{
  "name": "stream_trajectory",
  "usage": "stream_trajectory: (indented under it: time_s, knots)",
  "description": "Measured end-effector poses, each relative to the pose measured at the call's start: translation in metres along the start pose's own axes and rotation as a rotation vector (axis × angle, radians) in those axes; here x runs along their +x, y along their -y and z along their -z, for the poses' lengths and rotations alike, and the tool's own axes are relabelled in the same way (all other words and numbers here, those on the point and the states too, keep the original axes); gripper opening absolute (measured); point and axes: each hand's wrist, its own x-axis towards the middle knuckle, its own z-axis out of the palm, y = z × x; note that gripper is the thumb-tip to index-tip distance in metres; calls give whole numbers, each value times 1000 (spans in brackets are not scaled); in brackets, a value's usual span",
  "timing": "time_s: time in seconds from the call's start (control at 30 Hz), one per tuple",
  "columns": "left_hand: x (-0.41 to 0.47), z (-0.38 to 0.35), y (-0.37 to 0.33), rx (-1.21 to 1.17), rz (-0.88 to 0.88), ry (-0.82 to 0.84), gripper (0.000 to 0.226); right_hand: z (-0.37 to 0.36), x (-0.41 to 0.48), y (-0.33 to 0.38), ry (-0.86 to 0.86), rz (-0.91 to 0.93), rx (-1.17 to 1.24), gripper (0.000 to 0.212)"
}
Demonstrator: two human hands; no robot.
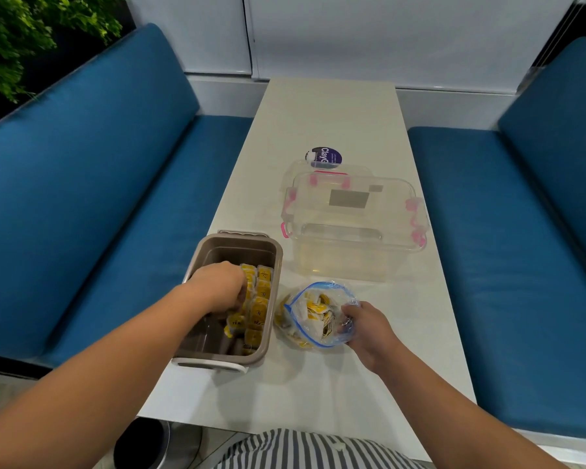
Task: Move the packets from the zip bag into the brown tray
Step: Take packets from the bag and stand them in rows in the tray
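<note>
The brown tray [274, 265] stands at the table's left edge. Several yellow packets [261, 299] are lined up along its right side. My left hand [217, 286] reaches down into the tray, fingers curled against the packets; whether it holds one is hidden. To the right of the tray lies the clear zip bag [315, 316] with a blue seal, open at the top and holding several yellow packets. My right hand [366, 330] grips the bag's right edge.
A clear plastic box [352, 225] with pink latches and its lid sits behind the bag. A round purple-labelled tub [323, 157] stands beyond it. The white table [318, 384] runs between two blue cushioned benches [99, 198].
</note>
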Motion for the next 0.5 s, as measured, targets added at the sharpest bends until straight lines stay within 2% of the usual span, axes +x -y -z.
stream_trajectory:
  time_s: [0.2,0.3,0.4,0.5]
  knots:
    - [-16,47,-27,-57,-39,-259,9,3,-4,-1,43,4,58,16]
    - [-24,59,-57,-176,-135,-378,11,4,-9,-1,77,4,109,19]
    - [-23,56,-88,-255,-243,-328,12,5,-11,-1,70,-7,132,27]
    - [-10,37,-116,-185,-284,-209,14,7,-13,-1,52,5,130,25]
